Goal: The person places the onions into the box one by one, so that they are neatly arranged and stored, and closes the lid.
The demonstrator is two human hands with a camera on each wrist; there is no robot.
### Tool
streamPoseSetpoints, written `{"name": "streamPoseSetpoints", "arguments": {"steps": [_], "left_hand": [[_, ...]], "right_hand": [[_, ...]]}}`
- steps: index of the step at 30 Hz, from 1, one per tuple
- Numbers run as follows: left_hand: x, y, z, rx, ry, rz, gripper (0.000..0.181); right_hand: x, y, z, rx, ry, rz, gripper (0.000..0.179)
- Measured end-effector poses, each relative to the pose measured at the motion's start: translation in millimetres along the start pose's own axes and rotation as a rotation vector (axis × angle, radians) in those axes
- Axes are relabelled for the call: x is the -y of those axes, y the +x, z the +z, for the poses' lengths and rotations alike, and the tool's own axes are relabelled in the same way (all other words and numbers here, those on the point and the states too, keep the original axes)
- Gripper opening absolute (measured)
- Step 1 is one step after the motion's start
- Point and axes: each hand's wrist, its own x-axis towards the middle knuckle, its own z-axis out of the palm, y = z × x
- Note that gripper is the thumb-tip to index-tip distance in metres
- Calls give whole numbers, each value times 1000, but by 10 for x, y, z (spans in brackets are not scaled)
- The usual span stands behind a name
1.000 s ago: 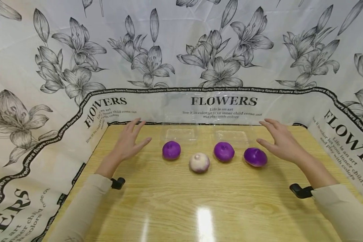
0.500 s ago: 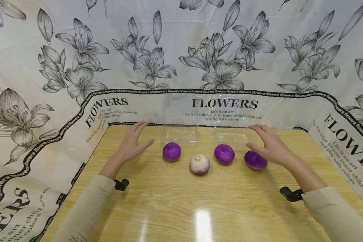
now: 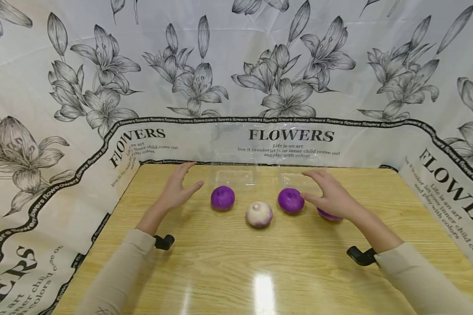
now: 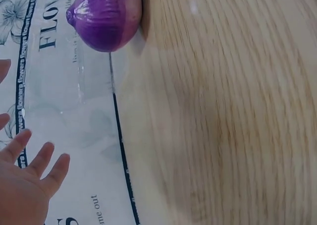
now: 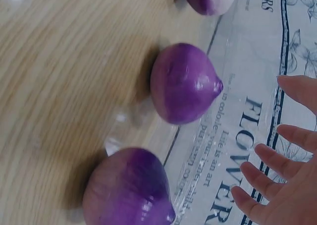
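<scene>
My left hand (image 3: 177, 188), fingers spread, is held to the left of a purple onion (image 3: 222, 198), with a gap between them. My right hand (image 3: 331, 194) hovers over the right side of the row, fingers extended and holding nothing. It partly covers the far-right purple onion (image 3: 328, 215), and its thumb tip overlaps the edge of another purple onion (image 3: 291, 201) in the head view. The right wrist view shows these two onions (image 5: 184, 84) apart from the fingers (image 5: 267, 155). A whitish onion with a purple flush (image 3: 259, 214) sits slightly nearer, mid-row.
Two clear plastic boxes, left (image 3: 236, 177) and right (image 3: 293, 178), stand side by side behind the onions, at the back of the wood-grain table (image 3: 220, 262). A flower-printed cloth (image 3: 197, 140) rises behind and along the sides. Black mounts (image 3: 361, 256) sit at both wrists.
My right hand has moved left from beside the far-right onion to over it, covering much of it. My left hand has drifted slightly right. The onions and boxes stay in place.
</scene>
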Motion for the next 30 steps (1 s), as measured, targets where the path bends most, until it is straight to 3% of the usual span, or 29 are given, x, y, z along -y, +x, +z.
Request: {"name": "streamPoseSetpoints", "arguments": {"steps": [6, 22, 30], "left_hand": [[-18, -6, 78, 19, -98, -73, 69], [-27, 85, 203, 27, -257, -173, 63], [-8, 146, 287, 35, -346, -277, 63]], "right_hand": [[127, 9, 110, 49, 39, 19, 66], [362, 142, 446, 106, 97, -23, 70], [469, 192, 633, 135, 123, -48, 74]]}}
